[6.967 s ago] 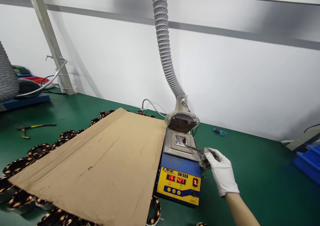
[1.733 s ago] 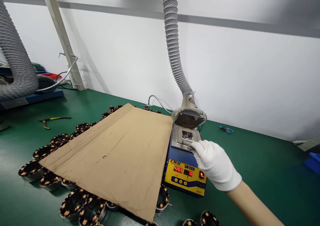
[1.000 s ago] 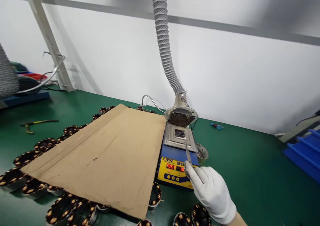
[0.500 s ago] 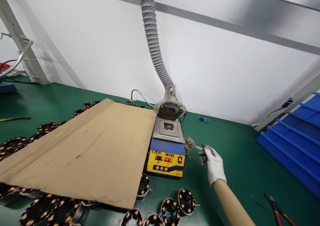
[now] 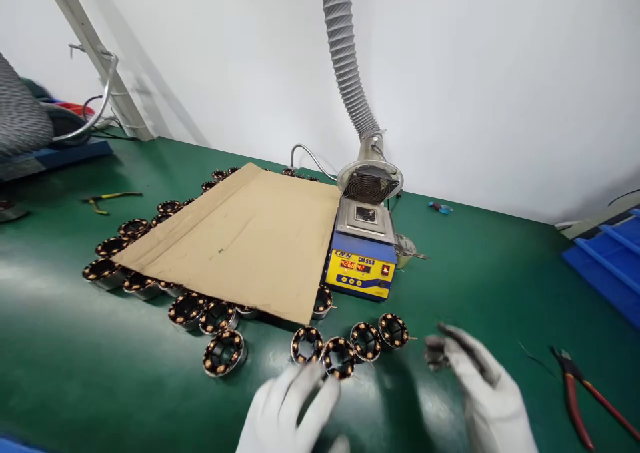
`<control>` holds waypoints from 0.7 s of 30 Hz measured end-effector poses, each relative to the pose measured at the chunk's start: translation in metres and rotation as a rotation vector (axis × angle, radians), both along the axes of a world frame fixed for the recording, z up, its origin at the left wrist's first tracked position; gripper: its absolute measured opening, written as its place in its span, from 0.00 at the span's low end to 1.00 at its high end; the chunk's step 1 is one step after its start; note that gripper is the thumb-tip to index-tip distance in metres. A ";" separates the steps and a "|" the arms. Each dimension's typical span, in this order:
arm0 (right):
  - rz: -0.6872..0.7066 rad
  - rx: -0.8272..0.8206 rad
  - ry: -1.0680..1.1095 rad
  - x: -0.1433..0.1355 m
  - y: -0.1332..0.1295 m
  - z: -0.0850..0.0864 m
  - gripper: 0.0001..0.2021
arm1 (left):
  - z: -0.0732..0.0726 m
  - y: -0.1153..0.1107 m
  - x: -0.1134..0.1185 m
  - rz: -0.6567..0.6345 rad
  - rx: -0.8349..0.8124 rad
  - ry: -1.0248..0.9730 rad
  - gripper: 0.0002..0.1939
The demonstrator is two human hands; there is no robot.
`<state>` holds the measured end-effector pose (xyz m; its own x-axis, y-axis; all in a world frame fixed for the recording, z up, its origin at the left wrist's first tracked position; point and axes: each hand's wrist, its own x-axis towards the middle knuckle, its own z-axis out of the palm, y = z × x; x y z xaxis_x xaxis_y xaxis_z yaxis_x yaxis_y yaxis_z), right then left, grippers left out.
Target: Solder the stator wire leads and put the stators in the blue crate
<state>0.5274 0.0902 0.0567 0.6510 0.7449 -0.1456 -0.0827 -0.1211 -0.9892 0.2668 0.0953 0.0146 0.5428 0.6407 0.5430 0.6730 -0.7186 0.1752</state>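
Observation:
My left hand (image 5: 295, 406), in a white glove, reaches in at the bottom middle with its fingers spread, slightly blurred. Its fingertips are at the near side of a motor stator (image 5: 339, 358) with copper windings; whether they touch it I cannot tell. Beside that one stand more stators, one on the left (image 5: 307, 345) and two on the right (image 5: 365, 341), (image 5: 393, 331). My right hand (image 5: 483, 386), gloved with darkened fingertips, hovers to their right, fingers bent and apart, with nothing visible in it. A scraper (image 5: 421, 256) rests in the tin (image 5: 406, 246) beside the solder pot (image 5: 363, 266).
A cardboard sheet (image 5: 240, 239) lies over many stators, some showing along its edges. An extraction hose (image 5: 345, 53) hangs above the solder pot. Red-handled cutters (image 5: 575, 393) lie at the right, blue trays (image 5: 610, 266) behind them. Yellow-handled pliers (image 5: 113, 198) lie at the left.
My right hand has let go of the scraper, left in the tin, and moved back toward me. My left hand has come into view by the stators. The camera view has shifted left.

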 end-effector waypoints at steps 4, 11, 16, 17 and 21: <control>0.206 -0.010 0.174 -0.036 -0.035 -0.041 0.19 | 0.016 0.019 0.034 0.129 -0.081 0.051 0.10; 0.280 -0.052 0.297 -0.071 -0.045 -0.088 0.23 | -0.028 -0.020 0.048 -0.058 -0.073 -0.035 0.17; 0.351 -0.122 0.223 -0.063 -0.049 -0.083 0.20 | -0.035 -0.030 0.041 -0.095 -0.269 -0.092 0.20; 0.360 -0.117 0.187 -0.062 -0.049 -0.078 0.19 | -0.030 -0.028 0.040 -0.129 -0.340 -0.107 0.19; 0.456 0.130 -0.095 -0.058 -0.044 -0.051 0.17 | 0.001 -0.019 0.045 -0.299 -0.988 -0.508 0.08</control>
